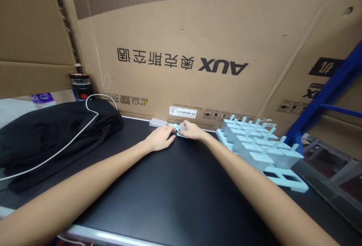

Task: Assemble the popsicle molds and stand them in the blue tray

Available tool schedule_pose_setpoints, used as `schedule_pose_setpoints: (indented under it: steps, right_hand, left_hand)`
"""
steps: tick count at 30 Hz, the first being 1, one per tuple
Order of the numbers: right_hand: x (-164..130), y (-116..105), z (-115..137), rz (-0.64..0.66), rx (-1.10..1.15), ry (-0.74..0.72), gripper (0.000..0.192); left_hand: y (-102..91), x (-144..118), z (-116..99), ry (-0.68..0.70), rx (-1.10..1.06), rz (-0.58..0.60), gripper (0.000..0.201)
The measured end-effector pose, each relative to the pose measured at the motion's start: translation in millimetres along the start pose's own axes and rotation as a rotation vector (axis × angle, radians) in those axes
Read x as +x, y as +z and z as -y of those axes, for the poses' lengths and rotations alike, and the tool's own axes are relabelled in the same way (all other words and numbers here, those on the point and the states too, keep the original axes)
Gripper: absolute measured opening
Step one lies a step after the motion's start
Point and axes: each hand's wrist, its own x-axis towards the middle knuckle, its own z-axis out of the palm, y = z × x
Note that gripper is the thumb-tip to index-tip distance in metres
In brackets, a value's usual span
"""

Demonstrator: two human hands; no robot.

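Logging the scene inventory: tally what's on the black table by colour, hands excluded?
Light blue: 2, the mould tray with its row of stick lids, and a small piece between the left hand and right hand
Black: 2, the cloth bundle and a dark jar
White: 1, a cable
Total: 5

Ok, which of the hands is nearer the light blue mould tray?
Right. The right hand lies just left of the light blue mould tray; the left hand is farther left, beyond it.
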Motion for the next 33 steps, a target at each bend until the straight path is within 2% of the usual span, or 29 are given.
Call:
schedule_pose_setpoints:
  steps: [3,6,11,16,21,24,27,30,32,33]
  right_hand:
    - [1,-11,-1,-0.007,-0.051,-0.018,0.044]
    - [1,-31,-11,0.01,-0.169,0.002,0.052]
    - [1,-55,-33,0.159,-0.355,0.124,0.061]
    - [1,-56,-38,0.218,-0.475,0.161,0.046]
    - [-2,-50,-33,0.136,-0.54,0.123,0.037]
    - [-7,-47,-27,0.083,-0.557,0.085,0.038]
    - [-13,-57,-11,0.064,-0.566,0.061,0.037]
    - [-33,-88,18,0.033,-0.57,0.02,0.035]
    - [-64,-116,41,-0.038,-0.566,-0.043,0.036]
    - [-85,-129,50,-0.131,-0.554,-0.104,0.035]
  left_hand:
    - [-0.3,-1,1,0.014,-0.011,-0.002,0.022]
    - [0.5,-1,2,0.036,-0.031,0.004,0.023]
    - [0.5,-1,3,0.092,-0.058,0.017,0.023]
    - [-1.0,-1,3,0.125,-0.074,0.028,0.024]
    - [-1.3,-1,2,0.122,-0.068,0.027,0.025]
    - [-1.5,-1,1,0.128,-0.051,0.03,0.024]
    - [-1.1,-1,1,0.133,-0.032,0.035,0.025]
    - [0.3,0,2,0.134,-0.015,0.039,0.026]
    - [1.4,0,3,0.131,-0.011,0.037,0.025]
    - [1.9,1,4,0.129,-0.01,0.036,0.024]
